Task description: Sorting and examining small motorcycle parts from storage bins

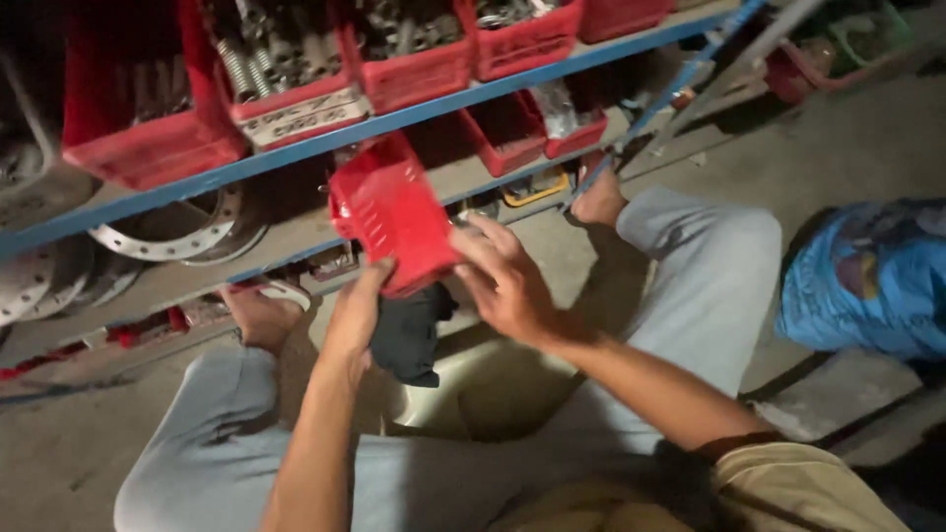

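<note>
Both hands grip a red bin [389,222] tipped over a pale bowl [463,394] before the shelf [296,148]: left hand [357,305] beneath with a dark cloth [409,330], right hand [503,281] on its side. It looks stiff, light plastic, best held by its rim.

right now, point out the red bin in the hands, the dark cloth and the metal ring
red bin [389,212], head view, slotted side wall
dark cloth [406,335], head view, middle fold
metal ring [163,241], head view, lower rim
</note>
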